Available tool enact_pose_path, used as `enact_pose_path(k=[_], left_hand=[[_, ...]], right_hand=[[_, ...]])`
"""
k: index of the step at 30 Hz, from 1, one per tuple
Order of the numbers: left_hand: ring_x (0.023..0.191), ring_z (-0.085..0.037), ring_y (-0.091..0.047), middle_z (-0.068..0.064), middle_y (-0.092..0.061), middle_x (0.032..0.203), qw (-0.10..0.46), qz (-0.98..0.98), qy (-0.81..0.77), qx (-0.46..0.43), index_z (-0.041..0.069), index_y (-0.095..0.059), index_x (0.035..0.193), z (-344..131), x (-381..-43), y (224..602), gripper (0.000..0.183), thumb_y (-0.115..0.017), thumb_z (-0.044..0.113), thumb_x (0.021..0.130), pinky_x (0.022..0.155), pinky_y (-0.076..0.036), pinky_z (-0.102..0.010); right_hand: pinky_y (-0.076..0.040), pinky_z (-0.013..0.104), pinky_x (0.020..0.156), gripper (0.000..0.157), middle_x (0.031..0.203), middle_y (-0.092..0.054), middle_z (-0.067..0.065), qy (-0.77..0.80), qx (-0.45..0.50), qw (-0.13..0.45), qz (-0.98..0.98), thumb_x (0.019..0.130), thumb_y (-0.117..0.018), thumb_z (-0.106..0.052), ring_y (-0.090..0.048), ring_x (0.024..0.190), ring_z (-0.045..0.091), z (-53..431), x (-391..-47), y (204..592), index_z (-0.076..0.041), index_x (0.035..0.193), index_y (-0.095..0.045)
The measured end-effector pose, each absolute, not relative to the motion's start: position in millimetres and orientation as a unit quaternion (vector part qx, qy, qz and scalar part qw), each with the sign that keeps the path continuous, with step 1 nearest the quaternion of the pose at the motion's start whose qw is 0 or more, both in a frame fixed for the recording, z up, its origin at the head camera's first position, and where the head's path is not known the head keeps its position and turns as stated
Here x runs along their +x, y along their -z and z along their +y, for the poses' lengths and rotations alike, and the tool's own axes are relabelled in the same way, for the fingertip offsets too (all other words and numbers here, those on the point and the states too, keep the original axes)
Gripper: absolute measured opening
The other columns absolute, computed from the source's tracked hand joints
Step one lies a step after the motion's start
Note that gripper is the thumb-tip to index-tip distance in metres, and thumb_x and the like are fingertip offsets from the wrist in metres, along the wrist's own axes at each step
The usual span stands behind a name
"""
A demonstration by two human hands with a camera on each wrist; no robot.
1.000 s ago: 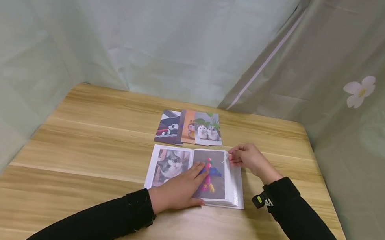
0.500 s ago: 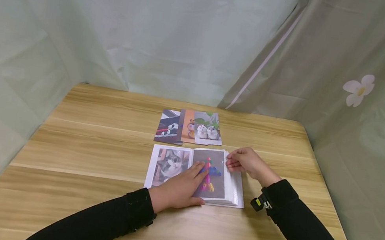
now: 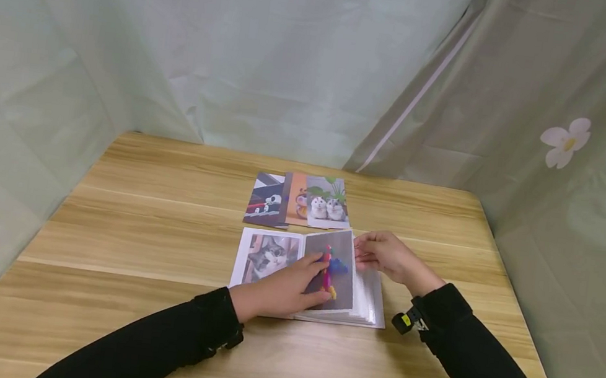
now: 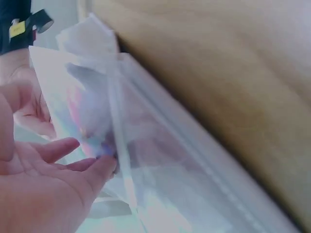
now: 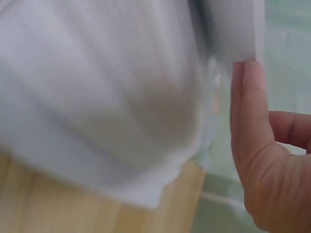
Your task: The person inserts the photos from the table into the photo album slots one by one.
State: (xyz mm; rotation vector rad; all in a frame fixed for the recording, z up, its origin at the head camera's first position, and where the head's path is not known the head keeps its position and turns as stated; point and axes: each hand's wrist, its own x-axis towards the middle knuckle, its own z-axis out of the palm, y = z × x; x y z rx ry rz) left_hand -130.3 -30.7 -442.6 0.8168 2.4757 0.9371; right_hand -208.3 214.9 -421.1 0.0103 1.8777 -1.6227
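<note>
An open photo album (image 3: 366, 296) lies on the table, a cat photo (image 3: 268, 257) on its left side. The page on its right bears a picture of a colourful toy figure (image 3: 339, 280) and is tilted up, its right edge raised off the clear sleeves below. My left hand (image 3: 283, 286) reaches across the album's middle, loosely spread fingers overlapping this page. In the left wrist view, those fingertips (image 4: 103, 167) are right at the sleeve's surface. At the page's upper right edge, my right hand (image 3: 387, 258) pinches the edge; the right wrist view shows two fingertips (image 5: 248, 73) against it.
Just beyond the album, several loose photos overlap on the wooden table (image 3: 152, 234): a dark one (image 3: 264, 202), an orange one (image 3: 296, 197) and one of two hamsters (image 3: 327, 209). Pale curtains (image 3: 305, 71) hang behind and on both sides.
The right page has risen from nearly flat to tilted, its right edge lifted at my right hand. My left hand's thumb has moved up onto the page from the album's lower edge.
</note>
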Motion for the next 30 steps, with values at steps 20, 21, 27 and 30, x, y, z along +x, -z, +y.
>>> enact_pose_path(k=[20,21,27,30], left_hand=[[0.107,-0.015,-0.052,-0.009,-0.048,0.122,0.283,0.522,-0.803,-0.053,-0.003,-0.035,0.129,-95,-137,423,0.037,-0.028,0.012,0.096,0.092,-0.051,-0.028],[0.11,-0.016,-0.051,-0.01,-0.047,0.125,0.286,0.52,-0.802,-0.066,-0.001,-0.034,0.13,-99,-137,425,0.038,-0.028,0.014,0.096,0.095,-0.051,-0.03],[0.122,-0.022,-0.046,-0.018,-0.037,0.143,0.3,0.514,-0.795,-0.113,-0.002,-0.015,0.153,-119,-139,438,0.058,-0.024,0.017,0.099,0.109,-0.042,-0.037],[0.13,-0.028,-0.041,-0.024,-0.031,0.149,0.301,0.508,-0.797,-0.122,-0.007,-0.011,0.154,-124,-139,442,0.06,-0.022,0.017,0.1,0.114,-0.035,-0.043]], right_hand=[[-0.052,0.036,0.095,0.022,0.116,-0.069,0.01,0.39,-0.264,0.227,0.852,0.1,-0.055,-0.004,-0.063,0.111,0.022,119,-164,402,-0.004,0.116,-0.07],[-0.052,0.037,0.095,0.022,0.116,-0.07,0.008,0.352,-0.281,0.218,0.866,0.1,-0.056,-0.006,-0.063,0.111,0.021,117,-163,404,-0.007,0.116,-0.071],[-0.049,0.038,0.101,0.021,0.118,-0.07,0.005,0.202,-0.355,0.184,0.894,0.099,-0.06,-0.008,-0.061,0.117,0.02,108,-153,419,-0.008,0.116,-0.073],[-0.048,0.036,0.103,0.021,0.12,-0.069,0.005,0.173,-0.368,0.178,0.896,0.099,-0.061,-0.009,-0.06,0.119,0.019,107,-150,422,-0.007,0.116,-0.073]])
